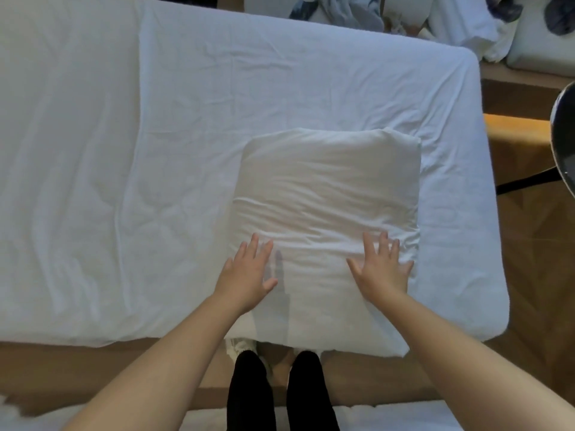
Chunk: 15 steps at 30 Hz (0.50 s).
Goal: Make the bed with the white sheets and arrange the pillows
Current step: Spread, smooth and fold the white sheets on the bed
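Note:
A white pillow lies on the right part of the bed, its near end hanging slightly over the bed's front edge. The bed is covered by a wrinkled white sheet, with a second white layer over the left part. My left hand rests flat with spread fingers at the pillow's near left edge. My right hand lies flat, fingers apart, on the pillow's near right side. Neither hand grips anything.
A pile of white and blue-patterned bedding lies beyond the bed at the top right. A dark round object on a stand is at the right edge. Wooden floor runs along the right. My legs in black stand at the bed's front.

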Each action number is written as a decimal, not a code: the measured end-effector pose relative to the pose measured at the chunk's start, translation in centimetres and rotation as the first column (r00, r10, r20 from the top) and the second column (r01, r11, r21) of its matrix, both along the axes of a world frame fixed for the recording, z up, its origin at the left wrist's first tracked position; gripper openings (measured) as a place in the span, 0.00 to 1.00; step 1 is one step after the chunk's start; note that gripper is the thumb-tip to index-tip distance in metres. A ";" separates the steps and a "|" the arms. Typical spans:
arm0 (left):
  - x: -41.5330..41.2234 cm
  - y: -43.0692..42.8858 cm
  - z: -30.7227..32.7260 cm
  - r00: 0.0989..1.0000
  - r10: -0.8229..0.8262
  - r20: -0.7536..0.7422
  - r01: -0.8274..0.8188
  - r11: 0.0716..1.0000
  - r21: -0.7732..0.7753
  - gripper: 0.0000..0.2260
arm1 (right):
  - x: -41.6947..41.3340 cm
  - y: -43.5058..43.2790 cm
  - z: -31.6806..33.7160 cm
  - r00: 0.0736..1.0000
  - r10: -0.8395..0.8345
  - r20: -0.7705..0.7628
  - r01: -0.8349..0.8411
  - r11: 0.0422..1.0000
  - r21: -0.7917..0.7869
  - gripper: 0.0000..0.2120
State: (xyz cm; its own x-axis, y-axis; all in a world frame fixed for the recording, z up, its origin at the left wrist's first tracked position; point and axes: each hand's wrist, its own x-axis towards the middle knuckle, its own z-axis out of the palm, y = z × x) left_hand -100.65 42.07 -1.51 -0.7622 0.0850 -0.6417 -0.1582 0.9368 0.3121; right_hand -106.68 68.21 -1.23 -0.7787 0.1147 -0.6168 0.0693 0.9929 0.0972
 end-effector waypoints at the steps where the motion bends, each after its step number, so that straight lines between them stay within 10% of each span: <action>1: 0.6 -0.5 1.7 1.000 -0.007 -0.017 0.006 1.000 -0.017 0.35 | 1.1 -0.7 1.5 0.998 0.059 0.004 -0.059 0.998 0.009 0.33; 15: 9.0 -0.1 10.0 0.974 0.225 -0.012 -0.225 0.974 -0.008 0.34 | 7.4 -3.9 10.2 0.970 0.221 0.099 -0.213 0.973 -0.083 0.30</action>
State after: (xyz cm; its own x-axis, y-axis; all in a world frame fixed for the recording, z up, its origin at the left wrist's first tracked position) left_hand -91.69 41.95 8.50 -0.7679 -0.0957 -0.6333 -0.3621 0.8805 0.3060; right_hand -99.24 64.31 9.00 -0.7095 -0.0969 -0.6980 -0.1558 0.9876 0.0212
